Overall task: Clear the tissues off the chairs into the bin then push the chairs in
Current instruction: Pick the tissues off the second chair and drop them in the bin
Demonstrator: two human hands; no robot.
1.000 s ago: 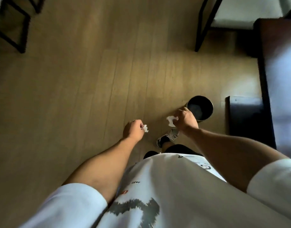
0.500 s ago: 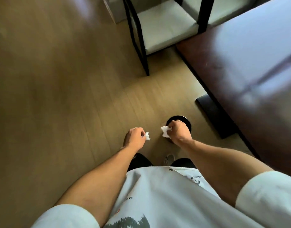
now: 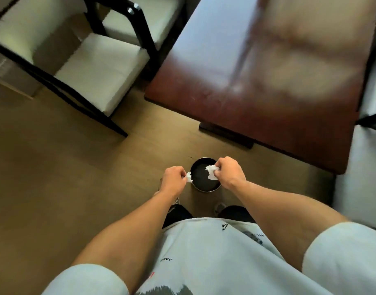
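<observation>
Far on the left I saw a chair (image 3: 93, 69) with a black frame and a pale seat cushion, standing on the wooden floor (image 3: 55, 177) and pulled back from the worktop (image 3: 257, 71). Nearer in, my left hand (image 3: 174, 180) was curled into a grip that pinched a small crumpled tissue (image 3: 189, 177), held just left of the bin's rim. The round black bin (image 3: 205, 184) sat on the floor close in front of my feet, near the worktop's dark base. My right hand (image 3: 230, 174) gripped a larger tissue (image 3: 212, 172) between curled fingers, directly above the bin's open mouth. The dark red worktop filled the far right, blurred, with another pale seat (image 3: 372, 86) at the right edge.
</observation>
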